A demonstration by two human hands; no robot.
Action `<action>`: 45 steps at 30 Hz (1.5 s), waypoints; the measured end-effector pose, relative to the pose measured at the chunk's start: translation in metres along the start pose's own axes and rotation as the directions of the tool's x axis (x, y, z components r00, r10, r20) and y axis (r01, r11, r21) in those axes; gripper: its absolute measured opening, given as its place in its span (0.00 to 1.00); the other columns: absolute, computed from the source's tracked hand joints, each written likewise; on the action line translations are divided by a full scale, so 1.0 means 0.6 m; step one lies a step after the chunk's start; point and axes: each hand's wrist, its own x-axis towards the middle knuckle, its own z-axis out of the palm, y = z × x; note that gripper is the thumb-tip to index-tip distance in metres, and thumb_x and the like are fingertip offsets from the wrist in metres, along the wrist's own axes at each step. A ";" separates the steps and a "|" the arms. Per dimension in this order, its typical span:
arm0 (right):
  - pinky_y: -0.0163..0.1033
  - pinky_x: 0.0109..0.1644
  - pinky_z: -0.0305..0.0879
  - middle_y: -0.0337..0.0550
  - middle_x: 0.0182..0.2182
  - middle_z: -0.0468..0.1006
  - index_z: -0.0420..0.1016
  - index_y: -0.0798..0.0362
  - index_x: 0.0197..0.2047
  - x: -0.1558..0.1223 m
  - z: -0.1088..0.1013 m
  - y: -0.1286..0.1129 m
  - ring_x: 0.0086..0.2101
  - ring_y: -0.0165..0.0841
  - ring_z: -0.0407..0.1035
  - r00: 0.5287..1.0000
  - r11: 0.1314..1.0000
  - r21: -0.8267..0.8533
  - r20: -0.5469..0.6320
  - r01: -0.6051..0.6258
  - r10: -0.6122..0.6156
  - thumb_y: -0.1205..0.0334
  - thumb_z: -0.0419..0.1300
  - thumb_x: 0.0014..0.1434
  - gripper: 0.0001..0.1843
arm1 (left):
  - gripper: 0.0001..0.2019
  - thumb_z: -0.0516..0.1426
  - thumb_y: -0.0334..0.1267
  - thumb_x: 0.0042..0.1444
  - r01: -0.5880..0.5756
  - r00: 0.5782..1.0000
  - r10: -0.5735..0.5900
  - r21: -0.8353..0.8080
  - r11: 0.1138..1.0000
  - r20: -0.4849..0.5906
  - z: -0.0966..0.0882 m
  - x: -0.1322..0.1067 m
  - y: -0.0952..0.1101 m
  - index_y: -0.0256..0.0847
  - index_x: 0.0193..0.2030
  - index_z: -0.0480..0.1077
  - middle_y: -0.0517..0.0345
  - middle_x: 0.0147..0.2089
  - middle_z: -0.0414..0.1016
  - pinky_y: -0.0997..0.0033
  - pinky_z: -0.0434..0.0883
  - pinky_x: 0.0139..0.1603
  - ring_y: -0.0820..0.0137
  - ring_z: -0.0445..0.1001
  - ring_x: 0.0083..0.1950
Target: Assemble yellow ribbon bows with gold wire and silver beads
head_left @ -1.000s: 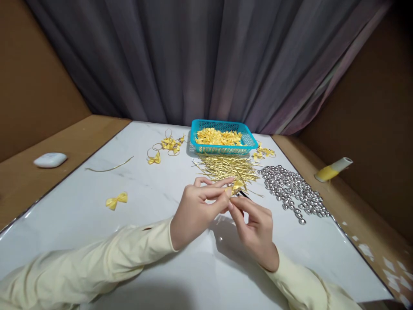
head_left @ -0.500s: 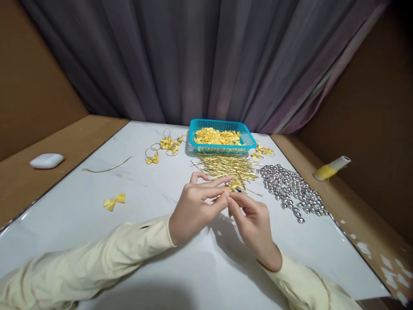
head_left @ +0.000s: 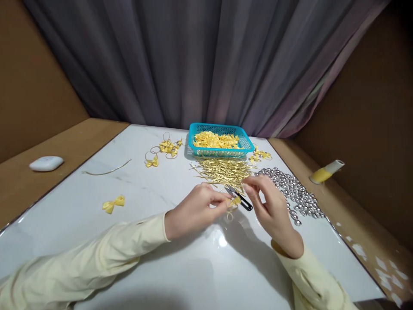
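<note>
My left hand (head_left: 198, 209) pinches a small yellow ribbon bow (head_left: 235, 201) between thumb and fingertips, and a thin loop hangs below the bow. To its right, my right hand (head_left: 274, 209) is raised with thumb and forefinger pressed together; whatever they may hold is too small to make out. Thread snips (head_left: 243, 202) with a black handle lie on the table between the two hands, partly behind the bow. Just beyond my fingers is a pile of gold wire ties (head_left: 222, 171). Silver beads (head_left: 303, 198) spread out to the right of my right hand.
A blue basket (head_left: 220, 153) of yellow bows stands at the back. Bows with looped ties (head_left: 168, 147) lie left of it, more bows (head_left: 263, 154) right. A single bow (head_left: 113, 203) and one tie (head_left: 108, 171) lie left. A thread spool (head_left: 325, 172) and white case (head_left: 46, 163) sit at the sides.
My hands have moved apart: the right one went up and to the right, away from the bow. My left hand keeps the bow, now slightly lower. The snips have come into clearer view.
</note>
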 end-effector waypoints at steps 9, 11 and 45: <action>0.35 0.30 0.56 0.41 0.27 0.65 0.64 0.54 0.32 0.031 -0.032 -0.009 0.29 0.30 0.58 0.687 0.943 0.032 0.677 0.331 -0.264 0.63 0.44 0.63 0.11 | 0.16 0.50 0.39 0.51 0.096 0.941 -0.043 -0.145 0.985 0.335 -0.022 -0.007 0.002 0.36 0.15 0.58 0.65 0.18 0.46 0.77 0.51 0.22 0.77 0.47 0.22; 0.35 0.31 0.56 0.41 0.27 0.66 0.65 0.54 0.33 0.034 -0.032 -0.013 0.29 0.30 0.58 0.642 0.922 0.040 0.706 0.386 -0.299 0.65 0.45 0.62 0.10 | 0.14 0.50 0.37 0.50 0.125 0.930 -0.059 -0.161 0.979 0.364 -0.026 -0.008 0.002 0.36 0.15 0.59 0.65 0.18 0.46 0.77 0.49 0.21 0.78 0.47 0.22; 0.42 0.38 0.54 0.38 0.23 0.68 0.61 0.53 0.25 0.000 0.008 0.006 0.32 0.32 0.60 0.816 0.923 0.180 0.432 0.340 -0.385 0.79 0.44 0.42 0.13 | 0.09 0.51 0.32 0.44 0.269 0.906 -0.161 -0.240 0.933 0.391 -0.023 -0.002 -0.006 0.34 0.17 0.66 0.66 0.16 0.50 0.78 0.47 0.19 0.78 0.47 0.21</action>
